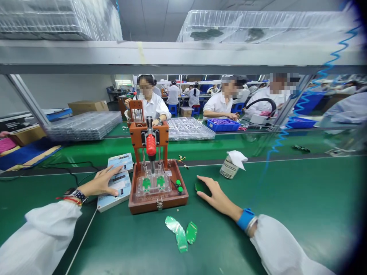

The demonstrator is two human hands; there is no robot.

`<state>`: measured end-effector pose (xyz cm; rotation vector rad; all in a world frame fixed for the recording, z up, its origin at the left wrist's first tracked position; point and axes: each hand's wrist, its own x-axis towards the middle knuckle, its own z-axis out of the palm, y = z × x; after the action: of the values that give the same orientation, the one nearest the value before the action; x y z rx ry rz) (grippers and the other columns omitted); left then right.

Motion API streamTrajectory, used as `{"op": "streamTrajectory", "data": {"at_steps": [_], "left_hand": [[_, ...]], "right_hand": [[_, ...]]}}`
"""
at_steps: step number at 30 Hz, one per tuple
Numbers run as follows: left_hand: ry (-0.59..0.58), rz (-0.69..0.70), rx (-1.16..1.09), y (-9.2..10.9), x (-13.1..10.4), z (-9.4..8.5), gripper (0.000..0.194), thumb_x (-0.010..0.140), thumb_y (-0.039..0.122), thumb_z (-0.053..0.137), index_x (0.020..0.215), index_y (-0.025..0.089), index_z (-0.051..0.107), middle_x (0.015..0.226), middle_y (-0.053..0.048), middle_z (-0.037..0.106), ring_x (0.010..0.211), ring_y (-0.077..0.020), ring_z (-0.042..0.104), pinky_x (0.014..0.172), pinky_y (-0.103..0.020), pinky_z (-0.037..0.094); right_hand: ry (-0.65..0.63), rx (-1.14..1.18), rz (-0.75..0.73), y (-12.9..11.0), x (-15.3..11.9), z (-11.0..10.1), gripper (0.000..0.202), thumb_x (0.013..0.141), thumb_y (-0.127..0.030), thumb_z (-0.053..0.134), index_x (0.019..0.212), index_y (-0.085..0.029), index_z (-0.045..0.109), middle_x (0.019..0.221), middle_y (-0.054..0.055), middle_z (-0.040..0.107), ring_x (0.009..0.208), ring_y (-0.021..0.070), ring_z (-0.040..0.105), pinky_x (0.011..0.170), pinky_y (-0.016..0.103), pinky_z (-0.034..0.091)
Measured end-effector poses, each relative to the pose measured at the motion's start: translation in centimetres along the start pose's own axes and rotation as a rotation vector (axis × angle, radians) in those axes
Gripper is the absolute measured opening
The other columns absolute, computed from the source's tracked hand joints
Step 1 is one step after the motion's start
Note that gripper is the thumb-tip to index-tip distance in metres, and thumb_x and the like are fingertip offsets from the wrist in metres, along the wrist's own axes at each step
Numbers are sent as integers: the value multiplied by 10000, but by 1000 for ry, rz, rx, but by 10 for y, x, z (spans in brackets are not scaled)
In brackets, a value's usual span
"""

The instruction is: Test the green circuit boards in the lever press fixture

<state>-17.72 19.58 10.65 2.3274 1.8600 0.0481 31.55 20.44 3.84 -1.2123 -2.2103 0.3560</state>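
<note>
My left hand [104,181] rests with spread fingers over two light blue boxes with displays, the nearer box [122,191] and the farther one [123,160]. Between my hands stands a test fixture with a red lever handle [151,145] and a brown base [143,206]; a clear plate with green boards [153,184] sits on it. My right hand [213,194], to the right of the fixture, has thumb and fingers around the edges of a dark green board [202,187] at the table surface. Several green boards [181,237] lie in front of the fixture.
A small container with white tissue [229,167] stands behind my right hand. Beyond the green bench are stacked clear trays [86,124], another tray [190,128], a blue bin [223,125] and people in white. A blue coiled hose [279,141] hangs at right.
</note>
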Motion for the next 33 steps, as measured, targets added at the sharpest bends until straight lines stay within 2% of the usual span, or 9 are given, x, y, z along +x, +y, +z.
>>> {"op": "streamTrajectory", "data": {"at_steps": [9,16,19,22,24,25,28,30,33], "left_hand": [[230,95,-49,-12,-2,21,961,630,817,528,1436,325,346,1462,-52,395,1350,-408,292,1055,-553,252],[41,-28,-11,9,-4,6,985,591,610,680,1442,236,354,1485,-127,339,1380,-409,216,1048,-539,286],[304,-59,-52,45,-22,-6,701,714,553,585,1320,211,497,1353,-123,511,1288,-388,395,986,-505,390],[809,-68,-70,97,-49,-14,375,892,408,446,1216,241,535,1072,-101,635,1051,-336,574,879,-483,464],[1076,156,-90,134,-65,-11,345,899,226,469,1230,316,501,987,-52,645,953,-260,615,874,-420,477],[1098,354,-85,153,-71,-6,418,887,152,467,1260,342,473,918,-29,656,896,-228,631,833,-375,496],[687,821,-67,199,-79,22,429,907,117,426,1297,291,472,947,-36,699,891,-203,655,818,-334,524],[485,807,-104,217,-77,47,404,925,106,390,1302,223,478,1106,-73,678,1019,-220,633,871,-351,527],[362,661,-143,223,-72,77,435,936,91,372,1360,180,418,1305,-99,568,1205,-227,526,957,-371,497]], "right_hand": [[-56,31,-30,-4,4,-1,483,866,-371,596,1301,-234,436,1275,102,511,1230,242,439,1037,449,357],[-64,34,-34,-1,16,3,290,878,-350,586,1133,-211,587,1204,105,558,1166,239,489,993,450,381],[-45,14,-41,5,18,3,283,901,-362,549,1138,-212,590,1213,109,564,1174,237,490,995,459,385],[-14,-22,-61,12,20,5,294,918,-368,514,1158,-215,587,1229,110,568,1192,236,490,1001,465,395],[5,-38,-61,16,21,6,307,922,-363,503,1178,-212,582,1269,116,548,1228,247,465,1017,485,381],[17,-47,-62,17,22,7,315,923,-360,503,1189,-210,578,1298,121,528,1251,255,445,1026,497,370],[96,-95,-99,14,22,6,322,922,-348,509,1202,-200,572,1354,132,478,1279,276,414,1017,509,375],[211,-121,-149,4,19,3,280,931,-316,497,1170,-196,582,1320,134,506,1237,272,456,978,491,409],[414,-83,-270,-23,11,1,190,932,-216,490,1093,-197,590,1152,115,599,1085,234,549,885,425,452]]}}
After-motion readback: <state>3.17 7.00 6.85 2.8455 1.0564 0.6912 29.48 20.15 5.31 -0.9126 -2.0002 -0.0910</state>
